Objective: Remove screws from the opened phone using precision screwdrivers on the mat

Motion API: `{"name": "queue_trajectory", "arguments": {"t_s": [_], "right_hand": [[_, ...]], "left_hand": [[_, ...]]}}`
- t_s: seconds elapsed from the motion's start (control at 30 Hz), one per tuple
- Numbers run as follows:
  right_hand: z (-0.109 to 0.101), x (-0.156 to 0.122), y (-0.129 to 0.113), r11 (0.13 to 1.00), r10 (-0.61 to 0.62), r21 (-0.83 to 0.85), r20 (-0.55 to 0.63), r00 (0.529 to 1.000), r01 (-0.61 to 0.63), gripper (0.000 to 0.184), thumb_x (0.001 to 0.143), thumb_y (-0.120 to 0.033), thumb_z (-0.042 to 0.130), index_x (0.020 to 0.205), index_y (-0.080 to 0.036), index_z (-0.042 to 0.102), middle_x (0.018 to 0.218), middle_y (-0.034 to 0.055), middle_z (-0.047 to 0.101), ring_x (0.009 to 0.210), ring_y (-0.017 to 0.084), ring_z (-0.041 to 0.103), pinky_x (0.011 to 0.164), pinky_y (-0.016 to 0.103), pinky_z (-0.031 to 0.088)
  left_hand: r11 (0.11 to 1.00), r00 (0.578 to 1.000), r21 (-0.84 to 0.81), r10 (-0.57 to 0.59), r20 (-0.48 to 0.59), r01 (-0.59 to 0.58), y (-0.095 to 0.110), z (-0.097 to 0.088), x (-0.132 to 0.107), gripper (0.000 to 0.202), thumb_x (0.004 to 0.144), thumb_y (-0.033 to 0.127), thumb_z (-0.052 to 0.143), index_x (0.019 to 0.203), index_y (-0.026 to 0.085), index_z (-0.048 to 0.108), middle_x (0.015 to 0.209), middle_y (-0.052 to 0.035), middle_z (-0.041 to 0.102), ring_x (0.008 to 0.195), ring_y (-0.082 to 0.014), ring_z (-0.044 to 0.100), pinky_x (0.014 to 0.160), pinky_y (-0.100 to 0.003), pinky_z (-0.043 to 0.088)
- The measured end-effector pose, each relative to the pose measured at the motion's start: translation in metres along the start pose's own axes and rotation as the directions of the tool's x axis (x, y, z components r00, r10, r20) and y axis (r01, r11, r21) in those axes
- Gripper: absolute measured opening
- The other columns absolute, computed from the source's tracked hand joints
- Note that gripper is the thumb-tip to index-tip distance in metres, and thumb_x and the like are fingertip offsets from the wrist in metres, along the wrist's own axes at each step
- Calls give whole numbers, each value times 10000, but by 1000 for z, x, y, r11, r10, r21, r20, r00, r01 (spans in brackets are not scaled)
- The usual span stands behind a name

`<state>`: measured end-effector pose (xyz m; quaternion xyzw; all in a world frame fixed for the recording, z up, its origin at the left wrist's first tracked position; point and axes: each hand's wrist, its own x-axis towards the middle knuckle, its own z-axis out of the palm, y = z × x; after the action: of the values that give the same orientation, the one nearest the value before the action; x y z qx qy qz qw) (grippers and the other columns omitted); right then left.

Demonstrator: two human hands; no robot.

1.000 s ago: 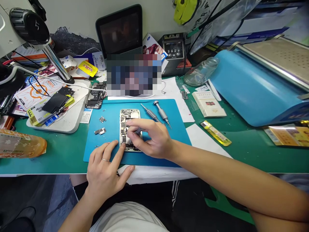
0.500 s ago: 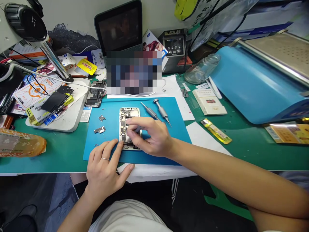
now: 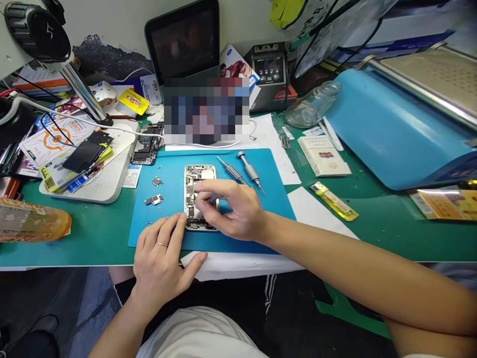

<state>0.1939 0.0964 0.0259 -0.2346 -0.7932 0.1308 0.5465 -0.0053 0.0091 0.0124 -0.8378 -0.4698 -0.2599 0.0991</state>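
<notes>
An opened phone [image 3: 201, 172], its inner boards showing, lies on a blue mat [image 3: 246, 241]. My right hand [image 3: 233, 206] is closed over the phone, pinching a grey screwdriver [image 3: 213, 199] that is mostly hidden by the fingers; its tip cannot be seen. My left hand [image 3: 162, 253], with a ring on one finger, rests with fingers stretched out, fingertips at the phone's lower left edge. Two more screwdrivers, one with a bare bit [image 3: 231, 171] and one with a flat cap [image 3: 250, 171], lie right of the phone. Small metal parts [image 3: 154, 200] sit to its left.
Another opened phone [image 3: 146, 149] lies behind the mat. A white stand base [image 3: 119, 181] carries boxes at left, near an orange-patterned cup [image 3: 33, 220]. At right are a cigarette box [image 3: 323, 156], a glass jar [image 3: 313, 107] and a blue machine [image 3: 387, 134].
My left index finger has drawn back from inside the phone's lower left corner to its edge. The right hand has stayed in nearly the same place.
</notes>
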Motion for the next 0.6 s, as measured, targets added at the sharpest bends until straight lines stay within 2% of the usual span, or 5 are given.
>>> {"name": "queue_trajectory", "arguments": {"t_s": [0.07, 0.23, 0.6], "right_hand": [[0, 0, 0, 1000, -2, 4, -1, 1000, 2, 345, 976, -100, 576, 1305, -201, 546, 846, -25, 723, 626, 96, 695, 605, 202, 622], [1, -1, 1, 1000, -2, 10, -6, 1000, 2, 358, 979, -110, 574, 1321, -212, 545, 843, -31, 722, 644, 98, 707, 618, 198, 629], [0, -1, 0, 1000, -4, 21, 5, 1000, 4, 361, 968, -85, 579, 1312, -189, 545, 843, -16, 726, 646, 102, 704, 615, 205, 626]], "left_hand": [[1000, 1000, 3, 1, -6, -1, 0, 1, 0, 602, 991, 499, 606, 1398, 55, 601, 1275, -172, 730, 1180, -324, 630, 1015, -434, 439], [1000, 1000, 4, 2, 12, -2, 0, 0, 1, 547, 988, 500, 608, 1365, 106, 640, 1302, -153, 725, 1181, -324, 634, 1015, -438, 437], [1000, 1000, -3, 8, 22, -8, 0, -2, 2, 505, 987, 494, 606, 1342, 142, 676, 1324, -147, 711, 1188, -331, 623, 1002, -449, 439]]}}
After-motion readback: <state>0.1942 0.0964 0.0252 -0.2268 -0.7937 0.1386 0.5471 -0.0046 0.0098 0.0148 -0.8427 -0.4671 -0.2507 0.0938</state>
